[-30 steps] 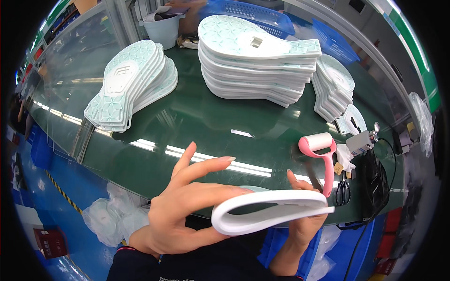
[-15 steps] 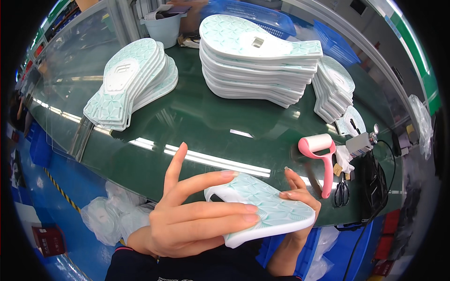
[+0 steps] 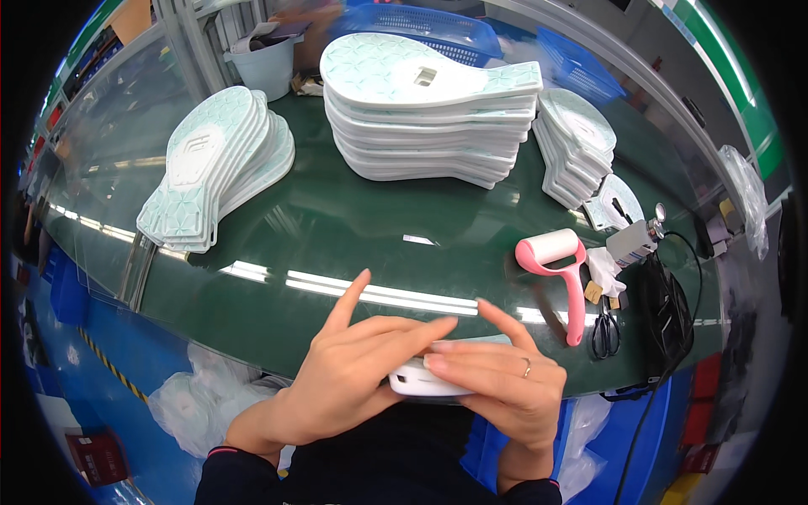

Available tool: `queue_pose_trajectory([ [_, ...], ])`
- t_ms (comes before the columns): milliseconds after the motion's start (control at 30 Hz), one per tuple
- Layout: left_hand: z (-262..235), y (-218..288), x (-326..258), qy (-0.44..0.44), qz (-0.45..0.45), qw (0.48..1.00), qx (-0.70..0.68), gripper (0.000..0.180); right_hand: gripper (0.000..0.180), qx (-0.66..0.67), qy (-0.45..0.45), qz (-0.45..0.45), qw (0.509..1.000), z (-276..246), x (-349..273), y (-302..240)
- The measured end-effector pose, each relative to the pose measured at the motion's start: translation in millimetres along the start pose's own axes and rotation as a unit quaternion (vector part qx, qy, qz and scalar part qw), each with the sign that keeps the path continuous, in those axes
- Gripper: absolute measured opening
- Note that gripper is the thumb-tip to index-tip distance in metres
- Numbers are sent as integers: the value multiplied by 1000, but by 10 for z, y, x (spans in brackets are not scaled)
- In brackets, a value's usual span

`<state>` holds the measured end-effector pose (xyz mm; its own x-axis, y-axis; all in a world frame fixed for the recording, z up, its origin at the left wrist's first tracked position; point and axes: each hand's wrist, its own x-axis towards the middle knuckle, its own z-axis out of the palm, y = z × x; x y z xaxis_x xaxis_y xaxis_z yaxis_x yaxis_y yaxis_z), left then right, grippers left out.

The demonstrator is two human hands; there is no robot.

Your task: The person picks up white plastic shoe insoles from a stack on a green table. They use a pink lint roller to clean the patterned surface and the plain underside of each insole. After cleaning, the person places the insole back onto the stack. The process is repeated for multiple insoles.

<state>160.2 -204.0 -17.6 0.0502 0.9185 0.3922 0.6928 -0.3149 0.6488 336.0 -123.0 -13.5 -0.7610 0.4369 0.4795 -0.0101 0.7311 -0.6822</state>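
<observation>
Close to my body, at the near edge of the green table, a white plastic panel (image 3: pixel 429 383) with a pale green side is turned almost edge-on, so its patterned face is mostly hidden. My left hand (image 3: pixel 345 366) is closed on its left end, forefinger stretched out. From the right, my right hand (image 3: pixel 509 383) grips it with fingers over its upper edge; a ring shows on one finger. Beyond the hands stand a tall stack of paddle-shaped panels (image 3: pixel 429 122), a lower stack (image 3: pixel 198 151) on the left and a smaller stack (image 3: pixel 581 139) on the right.
A pink-handled roller (image 3: pixel 574 290) lies right of my hands. Beside it are black scissors (image 3: pixel 604 335), crumpled white tissue (image 3: pixel 604 271), a pump bottle (image 3: pixel 631 244) and a black bag (image 3: pixel 669 311) with a cable. Blue baskets (image 3: pixel 421 27) and a pale bucket (image 3: pixel 263 67) stand behind.
The panel has tipped from showing its green patterned face to almost edge-on. My right hand has come round to its near side, closer to the left hand. The view has shifted slightly.
</observation>
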Motion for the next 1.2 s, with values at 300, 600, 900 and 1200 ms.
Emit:
queue_pose_trajectory([
  [300, 59, -148, -92, 217, -8, 923, -316, 20, 67, 251, 231, 205, 917, 267, -482, 222],
  [600, 85, -58, -271, 175, -40, 906, -385, 22, 57, 288, 402, 170, 852, 182, -318, -130],
  [900, 178, -180, -267, 150, -140, 926, -317, 25, 69, 279, 399, 170, 857, 183, -329, -157],
  [1200, 304, -393, -193, 100, -130, 966, -197, 17, 68, 218, 285, 76, 930, 163, -334, -37],
])
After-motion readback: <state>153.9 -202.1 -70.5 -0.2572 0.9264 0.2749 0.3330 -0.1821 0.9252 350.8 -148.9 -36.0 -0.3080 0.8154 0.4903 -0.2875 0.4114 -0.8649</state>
